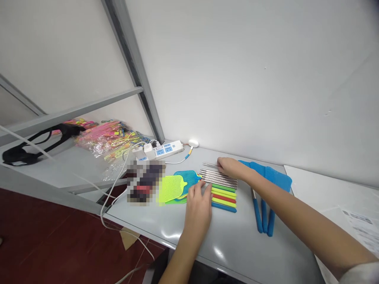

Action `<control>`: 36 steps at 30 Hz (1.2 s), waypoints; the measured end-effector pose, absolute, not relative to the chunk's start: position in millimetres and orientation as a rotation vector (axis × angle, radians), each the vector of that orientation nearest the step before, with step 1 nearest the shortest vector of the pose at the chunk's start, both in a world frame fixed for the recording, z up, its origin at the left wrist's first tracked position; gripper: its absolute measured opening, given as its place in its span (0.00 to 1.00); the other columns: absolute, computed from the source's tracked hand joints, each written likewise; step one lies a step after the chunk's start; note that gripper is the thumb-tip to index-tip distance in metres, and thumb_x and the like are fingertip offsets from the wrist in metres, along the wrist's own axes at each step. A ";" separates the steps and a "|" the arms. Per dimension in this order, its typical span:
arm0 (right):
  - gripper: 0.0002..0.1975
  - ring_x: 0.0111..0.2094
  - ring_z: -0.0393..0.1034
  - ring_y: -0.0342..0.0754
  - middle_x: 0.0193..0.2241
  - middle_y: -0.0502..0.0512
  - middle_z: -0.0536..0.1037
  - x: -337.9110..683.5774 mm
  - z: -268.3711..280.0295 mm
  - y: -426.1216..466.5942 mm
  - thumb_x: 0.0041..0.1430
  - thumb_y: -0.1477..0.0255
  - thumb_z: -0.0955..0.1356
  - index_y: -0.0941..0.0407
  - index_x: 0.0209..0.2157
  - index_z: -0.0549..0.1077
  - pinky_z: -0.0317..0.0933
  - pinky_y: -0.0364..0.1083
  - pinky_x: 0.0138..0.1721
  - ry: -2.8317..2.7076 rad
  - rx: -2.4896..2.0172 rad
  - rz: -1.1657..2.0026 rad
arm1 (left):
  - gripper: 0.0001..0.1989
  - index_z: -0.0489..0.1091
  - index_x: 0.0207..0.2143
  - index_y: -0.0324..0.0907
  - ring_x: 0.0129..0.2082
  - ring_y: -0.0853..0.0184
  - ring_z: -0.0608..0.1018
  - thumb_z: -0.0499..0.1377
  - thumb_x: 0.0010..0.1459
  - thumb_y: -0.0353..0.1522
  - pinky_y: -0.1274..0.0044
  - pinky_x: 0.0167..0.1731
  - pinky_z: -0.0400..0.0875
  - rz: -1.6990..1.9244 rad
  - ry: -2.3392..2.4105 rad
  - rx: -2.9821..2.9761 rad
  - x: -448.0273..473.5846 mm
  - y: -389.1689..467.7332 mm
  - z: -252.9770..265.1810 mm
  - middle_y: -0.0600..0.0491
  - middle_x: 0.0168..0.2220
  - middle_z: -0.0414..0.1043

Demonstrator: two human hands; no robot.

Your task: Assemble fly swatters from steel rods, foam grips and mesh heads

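Observation:
My right hand (229, 167) is closed on a thin metal rod (210, 164) near the wall; its far end sticks out to the left. Just below lies a row of similar metal rods (219, 179). Coloured handles in green, yellow, red (224, 198) and blue are lined up beneath them. My left hand (199, 203) rests over the left ends of these handles, fingers bent and apart. To its left are perforated fly swatter heads, a yellow one (173, 188) overlapping a blue one (189, 178). Under my right forearm lie several blue fly swatters (264, 215) with long handles.
A power strip (168, 149) with plugs and white cables stands against the wall. A blurred dark object (146, 183) lies at the table's left. Bagged colourful items (103, 138) and a black strap (44, 142) sit on the shelf. Papers (349, 213) lie at right.

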State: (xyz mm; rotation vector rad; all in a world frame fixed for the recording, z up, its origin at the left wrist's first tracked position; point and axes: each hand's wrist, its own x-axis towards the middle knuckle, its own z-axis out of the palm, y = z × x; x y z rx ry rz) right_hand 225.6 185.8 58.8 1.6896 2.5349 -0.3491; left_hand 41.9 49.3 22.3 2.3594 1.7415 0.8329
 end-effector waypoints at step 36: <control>0.10 0.24 0.60 0.42 0.24 0.49 0.69 240.6 97.5 91.6 0.62 0.65 0.64 0.56 0.31 0.70 0.49 0.41 0.25 2.719 1.766 -0.804 | 0.12 0.68 0.50 0.46 0.53 0.57 0.64 0.54 0.65 0.31 0.63 0.53 0.60 1.195 1.483 2.106 37.6 69.1 43.2 0.48 0.53 0.67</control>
